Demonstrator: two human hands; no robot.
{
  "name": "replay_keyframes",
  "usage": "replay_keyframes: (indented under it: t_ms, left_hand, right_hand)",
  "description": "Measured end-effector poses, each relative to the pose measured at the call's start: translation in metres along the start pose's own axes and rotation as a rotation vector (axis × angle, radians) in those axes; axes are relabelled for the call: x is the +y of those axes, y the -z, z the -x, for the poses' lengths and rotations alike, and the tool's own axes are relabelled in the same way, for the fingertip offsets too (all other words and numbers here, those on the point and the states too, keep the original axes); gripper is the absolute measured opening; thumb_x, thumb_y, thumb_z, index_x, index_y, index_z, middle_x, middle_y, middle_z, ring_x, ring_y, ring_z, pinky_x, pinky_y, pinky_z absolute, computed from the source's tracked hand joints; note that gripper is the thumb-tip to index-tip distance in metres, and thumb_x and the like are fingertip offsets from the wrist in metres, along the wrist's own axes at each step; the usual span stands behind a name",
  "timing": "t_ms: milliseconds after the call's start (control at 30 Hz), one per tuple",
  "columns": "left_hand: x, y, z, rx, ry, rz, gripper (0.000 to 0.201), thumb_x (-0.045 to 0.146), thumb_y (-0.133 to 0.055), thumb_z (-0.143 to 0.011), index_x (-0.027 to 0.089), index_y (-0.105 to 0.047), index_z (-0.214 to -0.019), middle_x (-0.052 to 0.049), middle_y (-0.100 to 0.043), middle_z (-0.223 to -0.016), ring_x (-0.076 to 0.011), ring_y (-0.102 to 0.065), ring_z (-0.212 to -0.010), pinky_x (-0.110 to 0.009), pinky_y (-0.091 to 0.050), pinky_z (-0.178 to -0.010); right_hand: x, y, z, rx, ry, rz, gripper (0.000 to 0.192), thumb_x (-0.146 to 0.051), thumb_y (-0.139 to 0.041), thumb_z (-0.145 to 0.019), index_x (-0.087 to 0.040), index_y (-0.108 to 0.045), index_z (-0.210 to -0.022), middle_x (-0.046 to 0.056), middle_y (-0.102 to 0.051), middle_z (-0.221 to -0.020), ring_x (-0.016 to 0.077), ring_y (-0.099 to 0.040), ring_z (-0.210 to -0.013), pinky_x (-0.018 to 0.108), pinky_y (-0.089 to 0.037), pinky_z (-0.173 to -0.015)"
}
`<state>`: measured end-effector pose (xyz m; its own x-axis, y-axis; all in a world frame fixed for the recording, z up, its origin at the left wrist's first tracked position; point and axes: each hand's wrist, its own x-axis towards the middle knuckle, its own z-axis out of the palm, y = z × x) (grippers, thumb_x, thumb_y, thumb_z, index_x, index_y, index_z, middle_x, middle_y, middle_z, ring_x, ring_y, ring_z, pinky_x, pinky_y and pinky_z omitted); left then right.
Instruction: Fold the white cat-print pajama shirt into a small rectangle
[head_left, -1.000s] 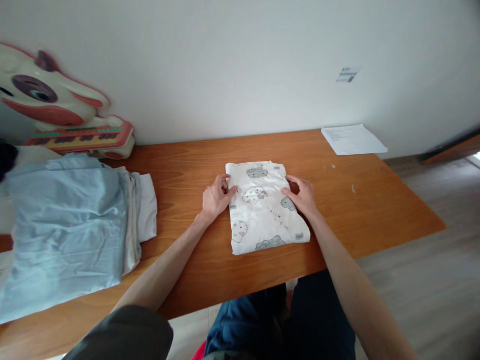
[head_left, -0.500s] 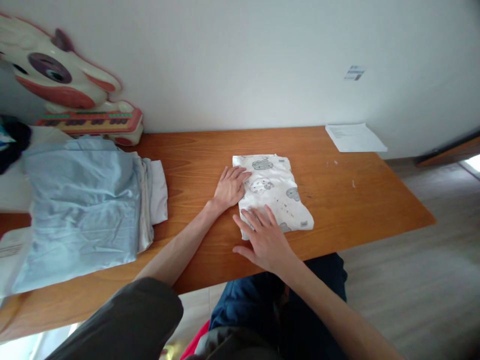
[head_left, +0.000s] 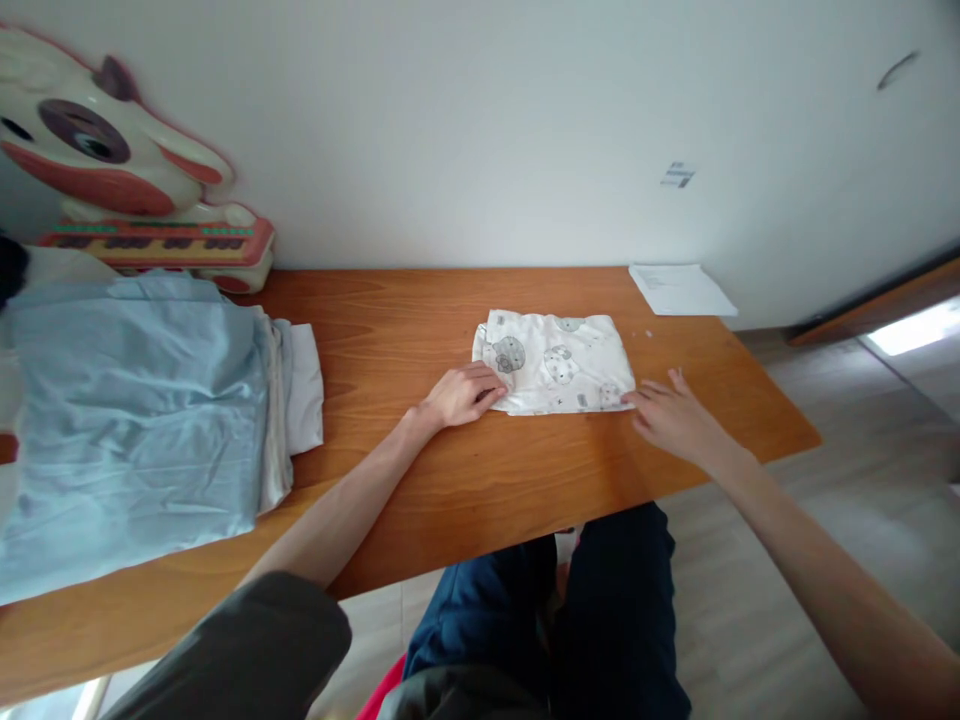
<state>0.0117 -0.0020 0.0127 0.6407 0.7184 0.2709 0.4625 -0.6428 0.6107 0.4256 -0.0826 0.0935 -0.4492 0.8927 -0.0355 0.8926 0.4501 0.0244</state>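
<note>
A white cloth (head_left: 555,365) printed with grey animal faces lies folded into a flat rectangle on the wooden table. My left hand (head_left: 466,394) rests at its near left corner, the fingers bent over the fabric and the thumb against the near edge. At the near right corner my right hand (head_left: 679,420) has its thumb and forefinger on the cloth's tip, with other fingers lifted away. Layered edges show along the cloth's near side and at its far left.
A light blue folded cloth (head_left: 135,400) lies on the left over paler fabrics. Behind it, a cow-shaped toy keyboard (head_left: 157,240) stands against the wall. A sheet of paper (head_left: 682,290) lies at the table's far right. The table's (head_left: 450,510) front edge runs above my knees.
The printed cloth has been folded to a shallower rectangle, with different prints now on top. My right hand has moved rightward to its near right corner; my left hand stays at its left side.
</note>
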Motion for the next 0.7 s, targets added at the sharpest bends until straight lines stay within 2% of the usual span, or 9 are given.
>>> replay_keyframes:
  t_ms: [67,133,233,300,400,467,600,700]
  left_hand:
    - [-0.001,-0.001,-0.001,0.065,0.002,-0.004,0.035,0.045,-0.051,-0.108,0.027,-0.081,-0.115,-0.010,-0.079,-0.122,-0.0313,-0.068,-0.122,-0.047,-0.050,-0.112]
    - [-0.003,-0.001,-0.002,0.131,0.036,-0.027,0.034,0.046,-0.053,-0.107,0.026,-0.079,-0.116,-0.010,-0.079,-0.121,-0.0318,-0.069,-0.121,-0.047,-0.050,-0.110]
    - [-0.005,0.000,-0.002,0.144,0.112,-0.027,0.037,0.048,-0.047,-0.110,0.027,-0.078,-0.112,-0.009,-0.081,-0.114,-0.0301,-0.073,-0.110,-0.042,-0.053,-0.099]
    - [-0.005,0.001,0.000,0.118,0.161,-0.006,0.040,0.049,-0.043,-0.111,0.028,-0.077,-0.110,-0.007,-0.082,-0.109,-0.0281,-0.074,-0.100,-0.038,-0.054,-0.089]
    - [-0.006,0.001,0.002,0.116,0.188,0.005,0.041,0.051,-0.043,-0.112,0.028,-0.077,-0.108,-0.006,-0.082,-0.101,-0.0260,-0.075,-0.090,-0.035,-0.052,-0.082]
    - [-0.007,0.001,0.003,0.140,0.199,0.006,0.040,0.051,-0.043,-0.112,0.028,-0.076,-0.107,-0.005,-0.081,-0.096,-0.0255,-0.075,-0.085,-0.034,-0.051,-0.079]
    - [-0.012,0.000,0.002,0.178,0.240,0.043,0.039,0.051,-0.043,-0.112,0.028,-0.074,-0.108,-0.004,-0.079,-0.086,-0.0246,-0.073,-0.077,-0.033,-0.047,-0.073]
    - [-0.014,-0.001,0.002,0.207,0.258,0.074,0.037,0.050,-0.043,-0.113,0.028,-0.073,-0.109,-0.003,-0.077,-0.086,-0.0239,-0.072,-0.076,-0.033,-0.047,-0.072]
  right_hand:
    - [-0.016,-0.001,-0.014,0.048,-0.041,-0.071,0.044,-0.028,-0.053,-0.101,-0.022,-0.068,-0.143,0.016,-0.073,-0.141,0.0379,-0.064,-0.136,0.065,-0.034,-0.127]
    - [-0.046,-0.012,-0.035,0.093,-0.079,-0.138,0.059,-0.045,-0.054,-0.106,-0.026,-0.053,-0.161,0.015,-0.052,-0.168,0.0415,-0.046,-0.155,0.065,-0.034,-0.128]
    - [-0.081,-0.036,-0.078,0.106,-0.226,-0.164,0.088,-0.071,-0.058,-0.100,-0.032,-0.031,-0.175,0.009,-0.013,-0.185,0.0522,-0.008,-0.168,0.081,-0.014,-0.128]
    - [-0.090,-0.049,-0.108,0.105,-0.350,-0.190,0.096,-0.081,-0.055,-0.097,-0.033,-0.027,-0.176,0.010,-0.004,-0.186,0.0567,0.002,-0.167,0.089,-0.003,-0.123]
    - [-0.095,-0.063,-0.139,0.090,-0.472,-0.234,0.105,-0.091,-0.053,-0.092,-0.030,-0.032,-0.174,0.015,-0.008,-0.185,0.0612,0.005,-0.164,0.093,0.004,-0.118]
    - [-0.102,-0.072,-0.143,0.110,-0.483,-0.238,0.105,-0.091,-0.051,-0.092,-0.029,-0.033,-0.174,0.017,-0.010,-0.185,0.0611,0.005,-0.164,0.094,0.003,-0.116]
    - [-0.126,-0.091,-0.121,0.206,-0.441,-0.226,0.093,-0.085,-0.045,-0.099,-0.036,-0.027,-0.175,0.014,-0.009,-0.185,0.0579,0.000,-0.166,0.097,-0.004,-0.114]
    - [-0.137,-0.099,-0.107,0.238,-0.423,-0.198,0.102,-0.088,-0.054,-0.093,-0.037,-0.024,-0.176,0.014,-0.006,-0.186,0.0609,-0.002,-0.165,0.099,-0.005,-0.111]
